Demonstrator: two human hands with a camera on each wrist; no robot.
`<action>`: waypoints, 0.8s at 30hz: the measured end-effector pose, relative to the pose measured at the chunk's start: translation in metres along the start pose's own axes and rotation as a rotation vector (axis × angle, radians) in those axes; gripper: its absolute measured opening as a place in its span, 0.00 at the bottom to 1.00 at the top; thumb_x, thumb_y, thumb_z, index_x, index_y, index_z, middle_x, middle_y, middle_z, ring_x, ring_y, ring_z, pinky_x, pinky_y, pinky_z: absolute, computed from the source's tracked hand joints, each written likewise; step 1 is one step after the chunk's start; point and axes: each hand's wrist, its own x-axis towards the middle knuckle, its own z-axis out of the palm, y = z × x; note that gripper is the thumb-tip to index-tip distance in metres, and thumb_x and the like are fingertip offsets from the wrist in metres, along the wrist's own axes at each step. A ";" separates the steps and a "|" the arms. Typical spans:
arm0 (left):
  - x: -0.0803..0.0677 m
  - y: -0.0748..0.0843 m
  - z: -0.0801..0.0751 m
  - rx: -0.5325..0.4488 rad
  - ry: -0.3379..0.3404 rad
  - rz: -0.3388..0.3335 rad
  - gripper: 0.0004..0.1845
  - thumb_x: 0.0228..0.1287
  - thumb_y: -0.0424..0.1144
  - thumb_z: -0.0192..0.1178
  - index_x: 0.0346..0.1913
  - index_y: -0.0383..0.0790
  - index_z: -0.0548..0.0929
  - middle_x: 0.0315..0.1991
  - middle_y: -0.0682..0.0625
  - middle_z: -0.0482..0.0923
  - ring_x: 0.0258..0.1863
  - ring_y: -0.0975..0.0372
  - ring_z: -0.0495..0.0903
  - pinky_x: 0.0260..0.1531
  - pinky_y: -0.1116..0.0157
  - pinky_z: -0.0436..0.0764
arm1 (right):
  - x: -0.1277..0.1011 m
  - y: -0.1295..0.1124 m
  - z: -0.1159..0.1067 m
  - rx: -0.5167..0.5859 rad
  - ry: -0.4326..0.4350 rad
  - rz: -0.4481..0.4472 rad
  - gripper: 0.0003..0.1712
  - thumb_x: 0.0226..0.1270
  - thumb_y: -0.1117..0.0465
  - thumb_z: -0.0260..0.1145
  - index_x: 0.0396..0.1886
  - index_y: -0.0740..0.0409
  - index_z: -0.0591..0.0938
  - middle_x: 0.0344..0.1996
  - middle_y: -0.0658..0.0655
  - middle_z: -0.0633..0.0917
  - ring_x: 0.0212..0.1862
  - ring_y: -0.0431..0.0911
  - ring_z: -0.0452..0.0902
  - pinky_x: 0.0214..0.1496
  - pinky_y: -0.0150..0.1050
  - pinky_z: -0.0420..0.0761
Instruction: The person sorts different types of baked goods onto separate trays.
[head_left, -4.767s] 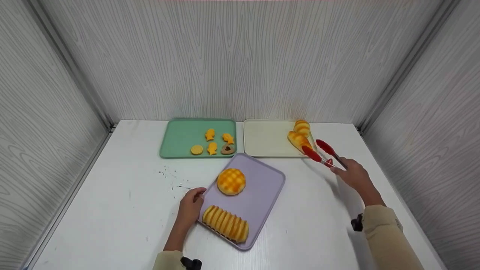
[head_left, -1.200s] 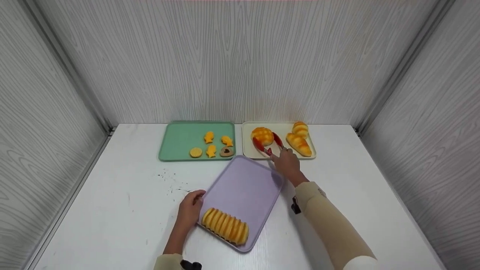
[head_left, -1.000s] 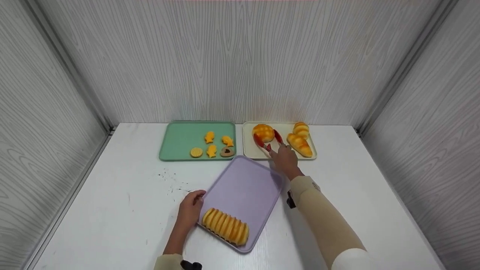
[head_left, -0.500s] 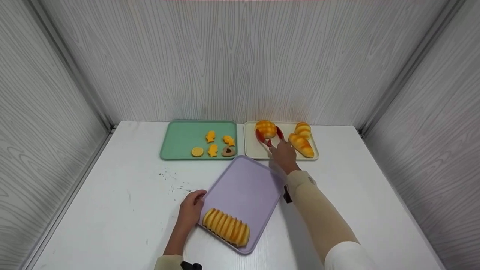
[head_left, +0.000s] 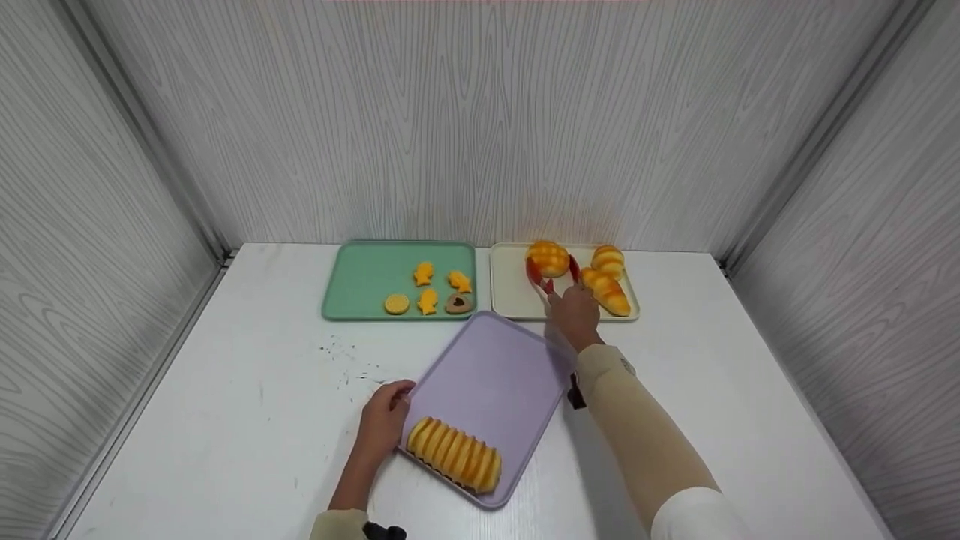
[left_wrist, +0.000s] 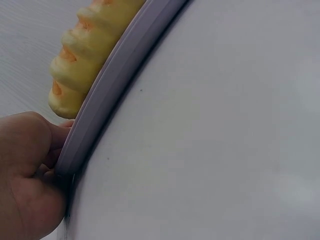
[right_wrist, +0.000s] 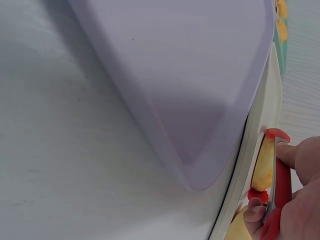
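Observation:
My right hand (head_left: 576, 311) grips red-tipped tongs (head_left: 535, 272) over the cream tray (head_left: 510, 300). The tong tips stand on either side of a round checkered bun (head_left: 548, 258), near the tray's back edge. In the right wrist view my right hand (right_wrist: 305, 185) has its fingers curled round the tongs' handles (right_wrist: 282, 182). At the lower left, my left hand (head_left: 384, 416) pinches the rim of a tilted lilac tray (head_left: 487, 375). A ridged long loaf (head_left: 454, 455) lies at that tray's near end, close to this hand.
A croissant-like bread (head_left: 605, 291) and a striped roll (head_left: 607, 260) lie at the cream tray's right side. The green tray (head_left: 360, 277) to the left holds several small fish-shaped biscuits, a round biscuit (head_left: 397, 304) and a brown biscuit (head_left: 459, 303). Grey wood-grain walls enclose the white table.
The checkered bun went from the lilac tray to the cream tray with the tongs, then shifted back and right toward the other breads. My left hand has stayed at the lilac rim.

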 end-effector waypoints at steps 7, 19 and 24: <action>-0.001 -0.001 0.000 -0.010 0.017 0.034 0.16 0.74 0.30 0.52 0.59 0.37 0.81 0.51 0.44 0.81 0.50 0.55 0.77 0.53 0.54 0.77 | 0.002 0.003 0.004 0.024 0.024 0.018 0.37 0.71 0.47 0.64 0.58 0.79 0.72 0.51 0.74 0.78 0.50 0.65 0.80 0.55 0.56 0.81; -0.001 -0.002 -0.001 -0.012 0.010 0.009 0.16 0.75 0.32 0.51 0.60 0.39 0.81 0.52 0.45 0.81 0.51 0.55 0.77 0.55 0.54 0.76 | 0.000 0.003 -0.005 0.069 0.023 -0.003 0.41 0.71 0.42 0.64 0.63 0.77 0.70 0.53 0.73 0.76 0.52 0.65 0.78 0.56 0.57 0.80; 0.000 -0.001 0.001 -0.021 0.008 -0.006 0.16 0.75 0.32 0.51 0.60 0.39 0.81 0.53 0.45 0.81 0.52 0.55 0.77 0.56 0.53 0.77 | -0.014 0.008 -0.018 0.113 0.035 -0.048 0.43 0.70 0.42 0.64 0.67 0.75 0.68 0.56 0.73 0.74 0.54 0.66 0.76 0.57 0.59 0.78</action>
